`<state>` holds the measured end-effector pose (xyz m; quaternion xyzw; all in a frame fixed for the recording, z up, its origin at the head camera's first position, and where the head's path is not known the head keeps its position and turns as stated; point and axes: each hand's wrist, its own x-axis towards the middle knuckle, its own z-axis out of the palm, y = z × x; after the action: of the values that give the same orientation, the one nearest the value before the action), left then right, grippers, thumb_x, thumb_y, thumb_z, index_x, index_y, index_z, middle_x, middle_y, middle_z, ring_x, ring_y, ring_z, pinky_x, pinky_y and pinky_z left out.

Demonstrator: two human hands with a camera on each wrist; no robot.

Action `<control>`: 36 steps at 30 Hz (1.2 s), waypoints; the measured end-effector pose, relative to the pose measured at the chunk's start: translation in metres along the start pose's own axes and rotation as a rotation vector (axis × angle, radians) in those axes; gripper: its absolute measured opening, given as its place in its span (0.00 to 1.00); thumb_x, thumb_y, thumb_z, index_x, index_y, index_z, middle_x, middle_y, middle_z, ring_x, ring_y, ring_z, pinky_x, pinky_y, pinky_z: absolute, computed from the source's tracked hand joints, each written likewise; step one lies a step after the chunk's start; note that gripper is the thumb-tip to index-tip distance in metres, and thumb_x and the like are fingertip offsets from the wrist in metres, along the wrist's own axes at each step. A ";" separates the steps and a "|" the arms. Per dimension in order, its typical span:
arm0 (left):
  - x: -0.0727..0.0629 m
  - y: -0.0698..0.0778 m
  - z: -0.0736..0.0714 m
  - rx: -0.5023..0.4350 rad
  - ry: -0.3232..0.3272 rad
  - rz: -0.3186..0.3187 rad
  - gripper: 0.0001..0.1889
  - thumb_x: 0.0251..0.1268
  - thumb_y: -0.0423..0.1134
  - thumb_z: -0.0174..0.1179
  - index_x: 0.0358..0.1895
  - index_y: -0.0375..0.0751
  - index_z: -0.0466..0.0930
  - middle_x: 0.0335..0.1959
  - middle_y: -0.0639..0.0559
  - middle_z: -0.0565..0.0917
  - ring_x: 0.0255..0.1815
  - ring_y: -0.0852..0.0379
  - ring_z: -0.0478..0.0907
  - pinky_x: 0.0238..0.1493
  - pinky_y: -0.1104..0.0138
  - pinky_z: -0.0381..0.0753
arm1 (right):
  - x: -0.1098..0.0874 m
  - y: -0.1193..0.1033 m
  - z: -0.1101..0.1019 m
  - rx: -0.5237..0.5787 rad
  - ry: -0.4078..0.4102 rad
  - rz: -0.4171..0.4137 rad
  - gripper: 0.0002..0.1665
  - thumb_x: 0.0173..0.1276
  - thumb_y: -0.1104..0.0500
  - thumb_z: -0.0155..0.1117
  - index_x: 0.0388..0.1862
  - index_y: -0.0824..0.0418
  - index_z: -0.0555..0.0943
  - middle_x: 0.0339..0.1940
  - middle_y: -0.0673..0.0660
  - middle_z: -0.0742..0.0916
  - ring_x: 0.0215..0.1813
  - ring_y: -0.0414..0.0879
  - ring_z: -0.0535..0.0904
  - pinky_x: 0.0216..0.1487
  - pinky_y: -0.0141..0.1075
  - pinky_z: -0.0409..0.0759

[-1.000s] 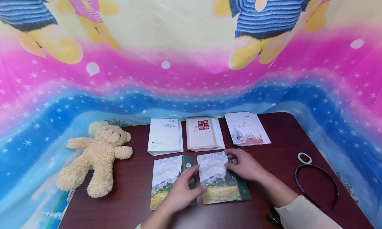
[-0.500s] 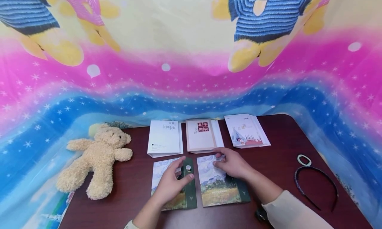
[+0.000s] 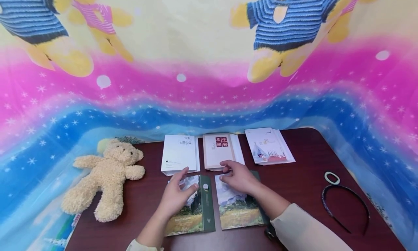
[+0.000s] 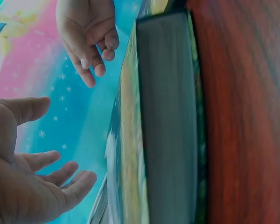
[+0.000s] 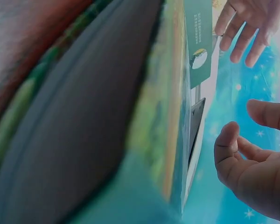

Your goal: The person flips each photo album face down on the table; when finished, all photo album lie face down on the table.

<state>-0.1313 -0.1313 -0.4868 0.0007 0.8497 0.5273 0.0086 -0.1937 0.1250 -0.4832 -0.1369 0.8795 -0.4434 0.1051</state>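
When looking down, see left album (image 3: 192,215) beneath nearer left hand (image 3: 175,195), right album (image 3: 240,207) beneath nearer right hand (image 3: 240,176), inward of the worktop's (image 3: 147,193) back edge, long axes seemingly toward it; find both hands relaxed, grasping nothing; read "PHOTO ALBUM" on both, "平安喜樂" on middle album (image 3: 222,154) behind.

Camera layout: one high view, two close views rolled sideways
From the head, we look forward and down across the table (image 3: 150,196) to the backdrop (image 3: 202,80); from the wrists, we look low past the near left album (image 4: 168,116) and right album (image 5: 84,112), both views sharing the left hand (image 4: 32,172) and right hand (image 5: 259,163).
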 end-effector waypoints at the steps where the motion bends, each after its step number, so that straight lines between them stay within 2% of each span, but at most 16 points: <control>1: 0.001 -0.001 -0.003 0.010 0.010 -0.002 0.39 0.66 0.43 0.72 0.78 0.39 0.66 0.74 0.39 0.70 0.71 0.36 0.71 0.68 0.45 0.74 | 0.002 -0.001 0.002 -0.007 0.001 -0.004 0.30 0.68 0.58 0.72 0.67 0.62 0.79 0.48 0.55 0.85 0.40 0.41 0.80 0.41 0.40 0.79; 5: 0.005 -0.004 -0.012 0.037 0.051 -0.020 0.39 0.66 0.43 0.72 0.78 0.40 0.66 0.74 0.38 0.70 0.70 0.35 0.72 0.67 0.44 0.75 | 0.010 -0.008 0.007 -0.027 0.009 -0.015 0.30 0.68 0.57 0.73 0.68 0.61 0.79 0.48 0.54 0.85 0.41 0.41 0.80 0.42 0.39 0.79; 10: 0.009 -0.008 -0.023 0.049 0.097 -0.033 0.38 0.66 0.42 0.72 0.77 0.40 0.67 0.74 0.39 0.70 0.71 0.37 0.70 0.66 0.44 0.76 | 0.020 -0.017 0.012 0.018 -0.001 0.004 0.31 0.69 0.57 0.71 0.69 0.63 0.78 0.49 0.56 0.85 0.45 0.45 0.84 0.41 0.41 0.82; 16: 0.011 -0.013 -0.035 0.045 0.102 -0.051 0.39 0.68 0.43 0.71 0.78 0.39 0.65 0.75 0.37 0.68 0.74 0.35 0.67 0.69 0.44 0.74 | 0.030 -0.022 0.020 0.023 -0.006 0.017 0.32 0.69 0.56 0.71 0.70 0.61 0.77 0.51 0.57 0.85 0.49 0.47 0.85 0.43 0.41 0.83; 25: 0.019 -0.027 -0.052 0.060 0.141 -0.098 0.39 0.69 0.43 0.70 0.79 0.37 0.64 0.75 0.36 0.66 0.73 0.35 0.67 0.69 0.43 0.72 | 0.045 -0.036 0.036 0.023 -0.021 -0.035 0.32 0.70 0.56 0.71 0.70 0.63 0.76 0.55 0.61 0.85 0.51 0.49 0.84 0.49 0.44 0.84; 31: 0.026 -0.037 -0.059 0.036 0.177 -0.146 0.39 0.70 0.42 0.69 0.79 0.36 0.62 0.73 0.36 0.66 0.72 0.36 0.66 0.69 0.44 0.71 | 0.056 -0.046 0.045 0.039 -0.008 -0.049 0.32 0.69 0.57 0.71 0.70 0.64 0.77 0.58 0.63 0.84 0.53 0.52 0.84 0.53 0.44 0.82; 36: 0.029 -0.042 -0.063 0.024 0.169 -0.172 0.40 0.70 0.44 0.68 0.80 0.38 0.60 0.74 0.36 0.64 0.74 0.34 0.64 0.68 0.43 0.72 | 0.065 -0.048 0.053 0.027 -0.015 -0.039 0.32 0.70 0.55 0.71 0.71 0.62 0.76 0.57 0.62 0.84 0.55 0.52 0.83 0.54 0.45 0.82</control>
<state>-0.1612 -0.2061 -0.4967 -0.1166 0.8506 0.5124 -0.0178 -0.2318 0.0359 -0.4797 -0.1558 0.8699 -0.4562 0.1049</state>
